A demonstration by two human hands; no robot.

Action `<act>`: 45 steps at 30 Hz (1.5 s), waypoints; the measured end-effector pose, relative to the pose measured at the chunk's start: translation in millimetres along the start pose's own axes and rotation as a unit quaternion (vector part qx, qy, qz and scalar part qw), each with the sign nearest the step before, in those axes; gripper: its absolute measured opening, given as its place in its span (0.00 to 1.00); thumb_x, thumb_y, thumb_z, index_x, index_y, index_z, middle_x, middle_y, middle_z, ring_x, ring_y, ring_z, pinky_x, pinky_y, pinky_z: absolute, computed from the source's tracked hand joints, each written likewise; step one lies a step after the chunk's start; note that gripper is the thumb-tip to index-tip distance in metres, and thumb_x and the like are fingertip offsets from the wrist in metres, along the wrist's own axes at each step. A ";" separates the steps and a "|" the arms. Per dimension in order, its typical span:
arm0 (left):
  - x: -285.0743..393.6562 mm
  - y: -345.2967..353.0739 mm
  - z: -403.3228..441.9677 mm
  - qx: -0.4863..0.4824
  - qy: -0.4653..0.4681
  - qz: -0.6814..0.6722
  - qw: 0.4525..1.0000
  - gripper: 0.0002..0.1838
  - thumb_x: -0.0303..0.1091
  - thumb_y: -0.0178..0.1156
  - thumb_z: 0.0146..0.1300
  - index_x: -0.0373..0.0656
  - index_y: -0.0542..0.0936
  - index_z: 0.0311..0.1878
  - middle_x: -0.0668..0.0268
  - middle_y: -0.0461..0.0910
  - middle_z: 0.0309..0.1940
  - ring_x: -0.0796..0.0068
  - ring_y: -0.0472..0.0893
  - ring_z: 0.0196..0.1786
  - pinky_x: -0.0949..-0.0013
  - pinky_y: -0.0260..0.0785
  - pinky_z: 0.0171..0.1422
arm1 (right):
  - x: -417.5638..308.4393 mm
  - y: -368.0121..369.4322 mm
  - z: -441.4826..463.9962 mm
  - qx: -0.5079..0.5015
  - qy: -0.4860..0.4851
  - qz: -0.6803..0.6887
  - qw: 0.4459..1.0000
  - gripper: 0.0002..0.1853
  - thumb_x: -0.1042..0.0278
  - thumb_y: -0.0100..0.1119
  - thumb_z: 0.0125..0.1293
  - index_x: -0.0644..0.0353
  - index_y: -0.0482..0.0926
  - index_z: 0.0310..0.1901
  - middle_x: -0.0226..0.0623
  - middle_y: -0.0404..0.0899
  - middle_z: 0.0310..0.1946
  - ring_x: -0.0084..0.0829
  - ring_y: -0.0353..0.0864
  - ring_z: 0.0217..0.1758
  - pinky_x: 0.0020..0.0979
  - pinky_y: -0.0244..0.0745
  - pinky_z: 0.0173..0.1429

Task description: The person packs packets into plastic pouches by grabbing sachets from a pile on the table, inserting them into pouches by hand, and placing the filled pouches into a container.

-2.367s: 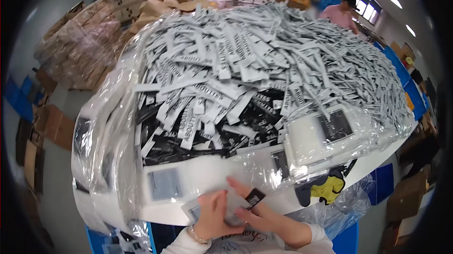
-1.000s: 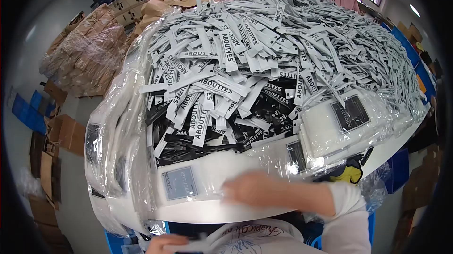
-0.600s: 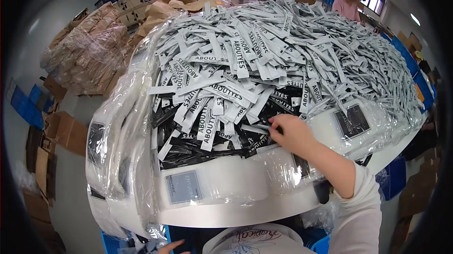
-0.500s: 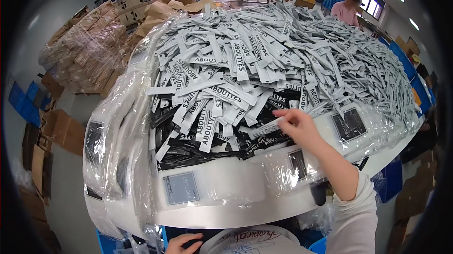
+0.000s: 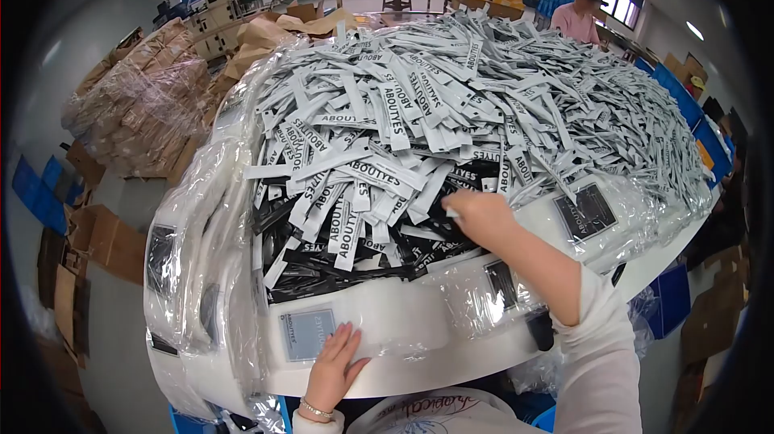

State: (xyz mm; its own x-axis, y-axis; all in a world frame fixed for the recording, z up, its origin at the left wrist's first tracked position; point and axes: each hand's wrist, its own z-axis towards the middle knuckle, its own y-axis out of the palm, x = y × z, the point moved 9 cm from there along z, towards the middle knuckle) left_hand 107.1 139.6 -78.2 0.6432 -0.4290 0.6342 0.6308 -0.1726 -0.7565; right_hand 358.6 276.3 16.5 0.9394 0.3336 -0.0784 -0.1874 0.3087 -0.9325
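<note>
My right hand (image 5: 482,218) is closed over the front of the packet pile, where black stick packets (image 5: 431,244) lie below the white ones. A small pale bit shows at its fingertips, but what it grips is mostly hidden. My left hand (image 5: 332,365) lies with its fingers stretched out on a clear plastic bag (image 5: 403,317), touching the lower edge of its grey-blue label (image 5: 308,335). White stick packets (image 5: 395,115) printed ABOUTYES form a large heap beyond both hands.
Stacked plastic bags (image 5: 189,273) line the table's left side. Another labelled bag (image 5: 584,212) lies to the right. A wrapped carton stack (image 5: 141,103) stands at the left. A person (image 5: 576,18) is behind the heap at the far right. A blue bin (image 5: 663,301) stands below the table.
My left hand has come up from below the table edge onto the plastic bag. My right hand has moved slightly left and down, its fingers now closed. A white packet beneath it no longer shows.
</note>
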 end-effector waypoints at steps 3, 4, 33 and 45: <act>1.9 -5.9 -5.3 -0.034 0.013 0.093 0.995 0.26 0.36 0.60 0.53 0.41 0.69 0.56 0.54 0.67 0.57 0.56 0.65 0.61 0.52 0.55 0.63 | -13.3 -70.9 -7.5 0.151 0.030 0.105 0.982 0.06 0.77 0.55 0.53 0.62 0.72 0.34 0.37 0.75 0.35 0.39 0.77 0.33 0.31 0.73 0.35; 4.1 -5.9 -6.5 -0.053 0.027 0.155 0.986 0.26 0.35 0.60 0.53 0.41 0.69 0.56 0.54 0.68 0.56 0.56 0.65 0.61 0.53 0.56 0.62 | -10.7 -84.4 -15.2 0.192 0.046 0.144 0.970 0.06 0.77 0.54 0.54 0.63 0.71 0.34 0.37 0.76 0.36 0.37 0.77 0.32 0.30 0.73 0.37; 101.0 17.3 -2.5 0.116 0.147 -0.073 0.980 0.12 0.27 0.66 0.44 0.38 0.77 0.34 0.58 0.77 0.35 0.57 0.74 0.38 0.61 0.67 0.42 | -92.4 42.5 -173.1 0.009 0.328 0.542 0.774 0.14 0.64 0.63 0.54 0.64 0.72 0.35 0.43 0.76 0.24 0.32 0.76 0.25 0.28 0.70 0.31; 85.1 26.3 5.0 -0.100 0.121 -0.022 0.987 0.51 0.44 0.72 0.31 0.34 0.59 0.59 0.50 0.68 0.49 0.52 0.66 0.52 0.54 0.55 0.57 | -138.4 24.4 -165.6 -0.127 0.092 0.565 0.810 0.21 0.76 0.62 0.43 0.56 0.77 0.44 0.40 0.80 0.34 0.34 0.80 0.38 0.30 0.73 0.42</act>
State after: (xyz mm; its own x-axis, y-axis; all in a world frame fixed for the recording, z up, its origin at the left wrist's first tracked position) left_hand 180.7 103.0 -43.3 0.4795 -0.6121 0.6288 0.5415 -0.3575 -0.7609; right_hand 271.6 90.2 -53.7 0.2405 0.1291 -0.9620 -0.9145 -0.3021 -0.2692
